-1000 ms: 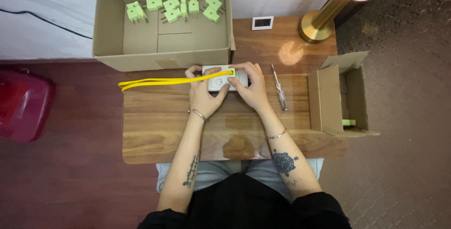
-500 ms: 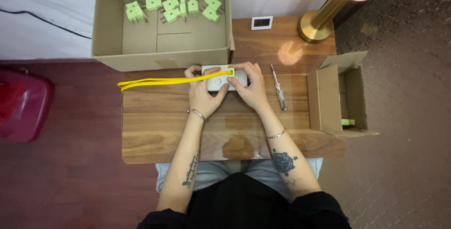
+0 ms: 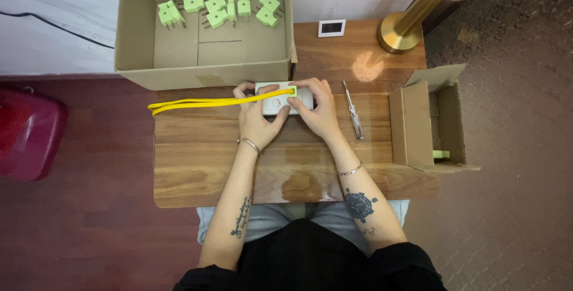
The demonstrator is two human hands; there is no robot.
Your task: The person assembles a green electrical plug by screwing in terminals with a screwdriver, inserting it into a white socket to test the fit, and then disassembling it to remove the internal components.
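A white rectangular socket block (image 3: 276,103) lies flat on the wooden table (image 3: 197,165), near its far edge. My left hand (image 3: 256,121) grips the block's left end. My right hand (image 3: 316,109) holds its right end, where a light green plug (image 3: 291,91) sits at the block's top edge. A flat yellow cable (image 3: 197,103) runs from that plug leftward past the table's edge.
A large open cardboard box (image 3: 203,67) with several light green plugs (image 3: 215,11) stands behind. A screwdriver (image 3: 353,116) lies right of my hands. A small open box (image 3: 418,124) holds a green piece (image 3: 440,154). A brass lamp base (image 3: 401,31), a small white device (image 3: 331,28) and a red object (image 3: 27,133) are around.
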